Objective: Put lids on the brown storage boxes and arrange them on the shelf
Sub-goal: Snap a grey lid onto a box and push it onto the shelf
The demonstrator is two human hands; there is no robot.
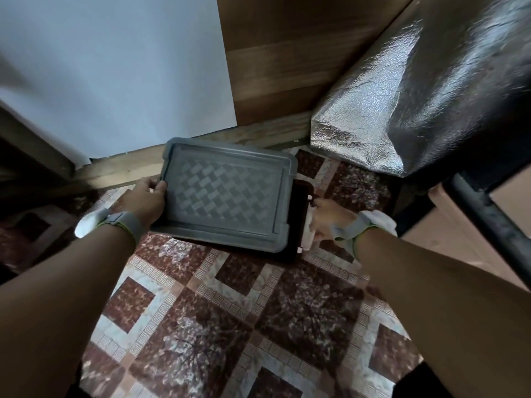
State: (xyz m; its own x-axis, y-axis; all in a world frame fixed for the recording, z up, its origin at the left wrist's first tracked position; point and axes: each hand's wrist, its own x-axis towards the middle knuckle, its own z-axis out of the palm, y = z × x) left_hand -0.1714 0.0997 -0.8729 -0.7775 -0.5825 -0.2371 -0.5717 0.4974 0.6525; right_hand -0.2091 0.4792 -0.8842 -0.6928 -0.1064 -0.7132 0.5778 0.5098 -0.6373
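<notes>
Lid: grey woven-pattern lid (227, 193) lies over the dark brown storage box (298, 222), shifted left, its long axis left-right.
Left hand: left hand (143, 201) pinches the lid's left edge, thumb on top.
Right hand: right hand (327, 218) touches the box's exposed right rim; whether it grips, I cannot tell.
Coming move, likely: slide the lid rightward to square it.
Around: patterned floor (230, 326); silver foil-covered bundle (402, 110) near on the right; dark metal bar (488, 214) beyond the right wrist.

Patterned maroon-and-cream floor (258, 326); pale wall (115, 67); wooden panel (287, 53); crinkled silver foil covering (402, 96); dark metal frame bar (488, 214). Dim light.
</notes>
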